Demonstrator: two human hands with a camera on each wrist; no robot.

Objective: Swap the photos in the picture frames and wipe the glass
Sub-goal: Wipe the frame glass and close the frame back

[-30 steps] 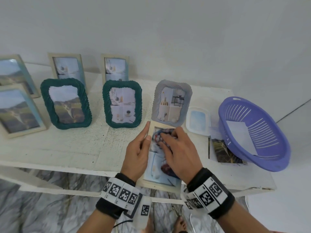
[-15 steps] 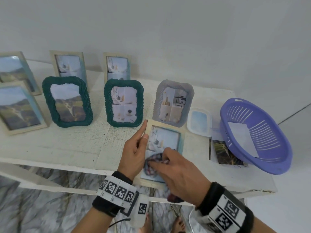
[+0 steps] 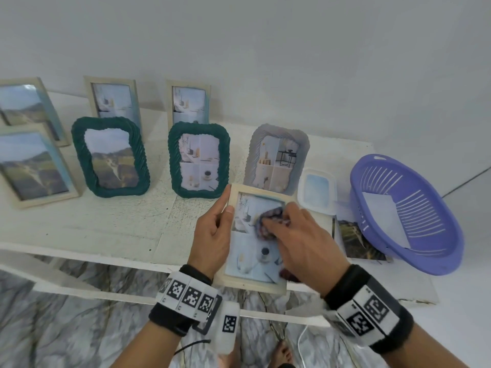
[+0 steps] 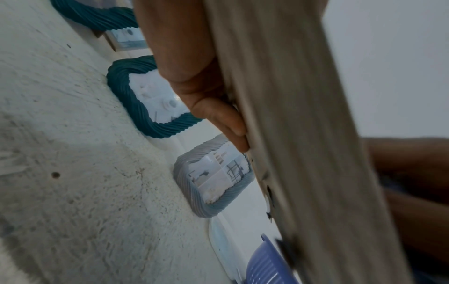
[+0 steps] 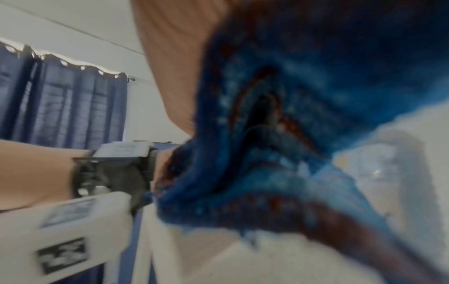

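The pale wooden frame (image 3: 253, 239) lies tilted over the front edge of the white worktop (image 3: 106, 224), with its glass side up. The left hand (image 3: 212, 235) holds the frame by its left side; the thumb lies on the front edge and the fingers (image 4: 233, 132) are curled round behind it. The right hand (image 3: 303, 243) is on top of the glass and its fingers press a bunched blue and red cloth (image 3: 268, 221) onto the upper part of the picture. Just behind the frame stands a grey wavy frame (image 3: 279, 160). Left of the wooden frame stand two dark green wavy frames, the near one (image 3: 199, 160) and the far one (image 3: 111, 155). More pale frames stand behind those and at the far left, by the wall. Just right of the wooden frame lies a loose photo (image 3: 356, 240) of hills. Behind that photo lies a small clear lid (image 3: 317, 191). Further right sits a purple basket (image 3: 406, 216) with a white sheet inside, and it covers one corner of the loose photo.
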